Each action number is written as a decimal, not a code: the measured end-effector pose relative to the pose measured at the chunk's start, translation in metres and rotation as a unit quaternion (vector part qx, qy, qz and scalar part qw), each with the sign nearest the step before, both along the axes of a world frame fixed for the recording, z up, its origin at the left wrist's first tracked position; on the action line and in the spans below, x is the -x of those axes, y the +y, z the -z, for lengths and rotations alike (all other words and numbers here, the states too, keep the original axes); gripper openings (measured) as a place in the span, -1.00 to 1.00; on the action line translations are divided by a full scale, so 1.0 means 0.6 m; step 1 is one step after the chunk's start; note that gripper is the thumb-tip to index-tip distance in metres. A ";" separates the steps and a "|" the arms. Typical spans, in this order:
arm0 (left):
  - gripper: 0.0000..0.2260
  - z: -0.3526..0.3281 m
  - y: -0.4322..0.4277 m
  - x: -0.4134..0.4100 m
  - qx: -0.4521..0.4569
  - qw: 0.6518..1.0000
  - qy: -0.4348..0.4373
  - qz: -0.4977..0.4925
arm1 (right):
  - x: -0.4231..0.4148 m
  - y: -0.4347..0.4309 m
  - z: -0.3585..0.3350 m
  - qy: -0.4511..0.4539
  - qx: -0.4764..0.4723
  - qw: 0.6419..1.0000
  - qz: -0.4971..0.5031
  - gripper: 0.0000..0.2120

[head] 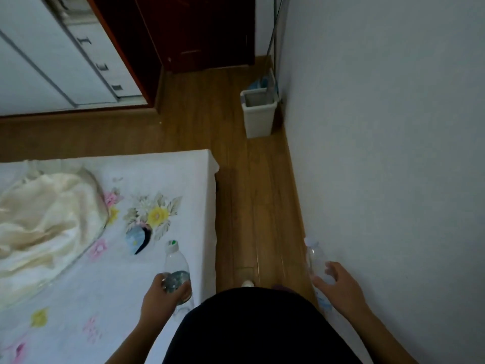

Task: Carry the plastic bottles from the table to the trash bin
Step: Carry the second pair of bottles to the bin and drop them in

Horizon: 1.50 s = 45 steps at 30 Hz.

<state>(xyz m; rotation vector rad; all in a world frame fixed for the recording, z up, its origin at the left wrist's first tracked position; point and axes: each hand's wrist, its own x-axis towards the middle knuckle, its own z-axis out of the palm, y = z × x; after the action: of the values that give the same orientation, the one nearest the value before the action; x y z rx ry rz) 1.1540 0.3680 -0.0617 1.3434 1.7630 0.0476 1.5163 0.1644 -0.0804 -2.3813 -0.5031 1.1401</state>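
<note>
**Plastic held on both sides, trash bin (258, 122) at 12 o'clock**

Head view: the left hand (160, 298), at 7 o'clock in the frame, curls its fingers round the lower body of a clear bottle (175, 260). That bottle's white cap carries a green dot and points up toward 12 o'clock. It hangs over the near corner of the bed (183, 174).

The right hand (341, 285), at 5 o'clock, holds a second bottle (314, 256), also clear with a pale cap. Its fingers wrap loosely about the middle, and the bottle is close beside the white wall (380, 153).

The pale, open-topped trash bin stands on the wooden floor (249, 193) against that wall, well apart from both bottles. Just behind it, toward 12 o'clock, sits a blue cleaning tool (259, 84) whose pole (270, 48) leans up along the wall.

The bed fills 8 to 9 o'clock under a flowered white sheet. A rumpled cream blanket (44, 219) lies at its 9 o'clock side, and a small blue-and-black item (139, 239) lies nearer the centre; what it is cannot be told.

A dark red door (199, 30) closes the floor strip at 12 o'clock, and a white wardrobe (31, 61) sits at 10 o'clock. The person's black garment (249, 329) covers 6 o'clock.
</note>
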 end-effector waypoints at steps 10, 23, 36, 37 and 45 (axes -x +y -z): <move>-0.59 -0.024 0.332 -0.275 -0.086 0.991 -0.063 0.078 | -0.195 0.231 0.014 0.012 0.015 0.999 0.043 -0.41; -0.46 0.012 0.533 -0.335 -0.017 0.989 0.009 -0.144 | -0.411 0.818 -0.044 0.014 -0.056 0.990 -0.127 -0.54; -0.45 0.033 0.924 -0.422 0.008 0.992 0.028 -0.123 | -0.528 1.187 -0.008 -0.001 -0.026 0.990 -0.138 -0.47; -0.49 0.030 0.978 -0.435 0.007 0.994 0.029 -0.101 | -0.536 1.202 -0.004 -0.009 -0.026 0.992 -0.120 -0.49; -0.62 -0.010 1.311 -0.608 -0.039 0.998 -0.023 0.031 | -0.626 1.278 -0.005 -0.009 0.007 1.000 -0.022 -0.56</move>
<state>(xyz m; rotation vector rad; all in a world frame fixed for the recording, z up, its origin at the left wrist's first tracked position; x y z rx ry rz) 1.5186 1.1546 -0.0556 1.4420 1.6949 0.1127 1.8916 0.9313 -0.0772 -2.4051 -0.5583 1.1467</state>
